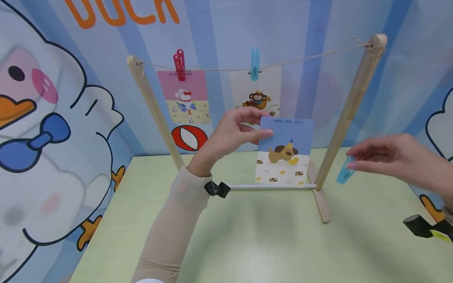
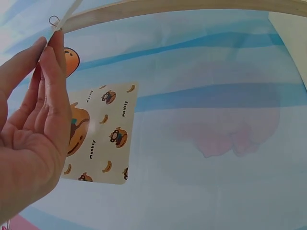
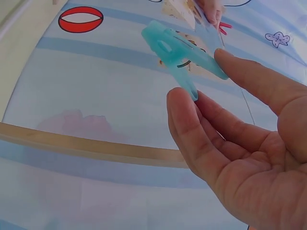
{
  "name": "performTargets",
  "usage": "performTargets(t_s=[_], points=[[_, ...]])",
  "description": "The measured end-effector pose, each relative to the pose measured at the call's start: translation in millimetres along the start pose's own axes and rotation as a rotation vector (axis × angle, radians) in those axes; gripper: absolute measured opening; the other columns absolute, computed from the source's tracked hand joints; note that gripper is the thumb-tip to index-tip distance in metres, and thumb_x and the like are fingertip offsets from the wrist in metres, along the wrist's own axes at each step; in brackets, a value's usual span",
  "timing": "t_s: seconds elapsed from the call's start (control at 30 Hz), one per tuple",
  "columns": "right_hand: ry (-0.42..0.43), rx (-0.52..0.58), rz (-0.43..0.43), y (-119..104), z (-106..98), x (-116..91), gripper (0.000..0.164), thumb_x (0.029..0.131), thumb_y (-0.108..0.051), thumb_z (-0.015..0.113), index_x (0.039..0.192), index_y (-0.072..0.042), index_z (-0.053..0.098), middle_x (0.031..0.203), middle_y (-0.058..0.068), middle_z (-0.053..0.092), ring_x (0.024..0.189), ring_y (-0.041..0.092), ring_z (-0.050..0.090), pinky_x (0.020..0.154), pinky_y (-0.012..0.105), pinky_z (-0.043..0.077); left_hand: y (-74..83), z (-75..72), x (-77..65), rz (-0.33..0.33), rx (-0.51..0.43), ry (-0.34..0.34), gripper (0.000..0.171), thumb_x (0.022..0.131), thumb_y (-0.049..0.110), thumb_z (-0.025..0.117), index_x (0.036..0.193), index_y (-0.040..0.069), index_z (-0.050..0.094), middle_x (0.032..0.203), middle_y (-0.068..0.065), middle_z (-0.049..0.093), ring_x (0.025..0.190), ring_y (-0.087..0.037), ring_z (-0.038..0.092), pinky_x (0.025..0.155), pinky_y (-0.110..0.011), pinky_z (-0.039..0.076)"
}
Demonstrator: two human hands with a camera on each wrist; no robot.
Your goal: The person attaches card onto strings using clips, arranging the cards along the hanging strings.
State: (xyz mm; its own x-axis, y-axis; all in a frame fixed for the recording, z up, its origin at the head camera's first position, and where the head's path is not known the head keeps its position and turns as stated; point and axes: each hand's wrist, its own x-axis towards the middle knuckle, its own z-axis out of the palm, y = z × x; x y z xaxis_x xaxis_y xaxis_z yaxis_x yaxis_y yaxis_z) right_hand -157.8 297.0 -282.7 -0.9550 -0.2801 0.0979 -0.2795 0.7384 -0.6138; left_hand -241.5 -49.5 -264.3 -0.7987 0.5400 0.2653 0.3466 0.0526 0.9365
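Note:
In the head view my left hand [image 1: 237, 131] pinches the upper left edge of a blue and white puppy card [image 1: 284, 153], held upright below the string. Off to the right, my right hand [image 1: 396, 157] holds a light blue clothespin [image 3: 180, 50] between thumb and fingers, beyond the right post. A pink rabbit card [image 1: 187, 96] hangs from the string [image 1: 304, 59] under a red clothespin [image 1: 179, 65]. Beside it a monkey card [image 2: 103, 134] hangs under another blue clothespin [image 1: 255, 64], partly covered by my left hand and the puppy card.
The string runs between a left wooden post [image 1: 153, 110] and a right wooden post [image 1: 352, 106]. A white rod [image 1: 269, 187] joins them low down, above the pale green table [image 1: 247, 243]. Behind stands a blue striped backdrop [image 1: 226, 23] with cartoon ducks.

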Motion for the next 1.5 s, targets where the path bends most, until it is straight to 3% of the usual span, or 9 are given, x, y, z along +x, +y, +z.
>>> performTargets(t_s=[0.2, 0.57, 1.03, 1.27, 1.5], points=[[0.027, -0.049, 0.014, -7, -11, 4, 0.031, 0.092, -0.018, 0.075, 0.117, -0.001, 0.068, 0.101, 0.009, 0.071, 0.078, 0.003, 0.067, 0.065, 0.022, 0.055, 3.7, 3.2, 5.4, 0.01, 0.011, 0.022, 0.034, 0.088, 0.004, 0.075, 0.12, -0.001, 0.065, 0.104, -0.013, 0.066, 0.082, -0.024, 0.073, 0.077, -0.039, 0.06], [0.082, -0.03, 0.022, -25, -23, 14, 0.034, 0.092, -0.02, 0.074, 0.118, -0.001, 0.068, 0.105, 0.013, 0.071, 0.079, 0.0, 0.066, 0.067, 0.016, 0.052, 9.5, 13.1, 16.1, 0.055, 0.013, 0.047, 0.035, 0.088, 0.006, 0.076, 0.121, 0.0, 0.064, 0.104, -0.011, 0.067, 0.083, -0.024, 0.073, 0.077, -0.038, 0.059], [0.161, -0.039, -0.03, -33, -39, 18, 0.03, 0.094, -0.02, 0.072, 0.119, -0.005, 0.066, 0.109, 0.017, 0.068, 0.082, -0.006, 0.063, 0.074, 0.01, 0.048, 18.1, 27.9, 32.6, 0.118, -0.057, 0.081, 0.034, 0.088, 0.001, 0.075, 0.12, -0.004, 0.065, 0.103, -0.012, 0.071, 0.081, -0.025, 0.073, 0.075, -0.039, 0.06], [0.162, -0.057, -0.069, -34, -51, 24, 0.032, 0.098, -0.019, 0.066, 0.125, -0.002, 0.062, 0.117, 0.021, 0.064, 0.087, -0.013, 0.057, 0.079, 0.007, 0.046, 19.5, 33.1, 38.9, 0.113, -0.106, 0.124, 0.034, 0.089, 0.001, 0.073, 0.121, -0.005, 0.064, 0.104, -0.013, 0.07, 0.083, -0.025, 0.073, 0.075, -0.038, 0.06], [0.198, -0.054, -0.104, -42, -62, 29, 0.033, 0.099, -0.015, 0.064, 0.127, 0.0, 0.06, 0.119, 0.022, 0.061, 0.088, -0.013, 0.056, 0.079, 0.005, 0.044, 23.5, 39.1, 46.2, 0.114, -0.095, 0.177, 0.035, 0.089, 0.004, 0.075, 0.121, -0.004, 0.064, 0.103, -0.011, 0.068, 0.08, -0.024, 0.072, 0.075, -0.037, 0.06]])
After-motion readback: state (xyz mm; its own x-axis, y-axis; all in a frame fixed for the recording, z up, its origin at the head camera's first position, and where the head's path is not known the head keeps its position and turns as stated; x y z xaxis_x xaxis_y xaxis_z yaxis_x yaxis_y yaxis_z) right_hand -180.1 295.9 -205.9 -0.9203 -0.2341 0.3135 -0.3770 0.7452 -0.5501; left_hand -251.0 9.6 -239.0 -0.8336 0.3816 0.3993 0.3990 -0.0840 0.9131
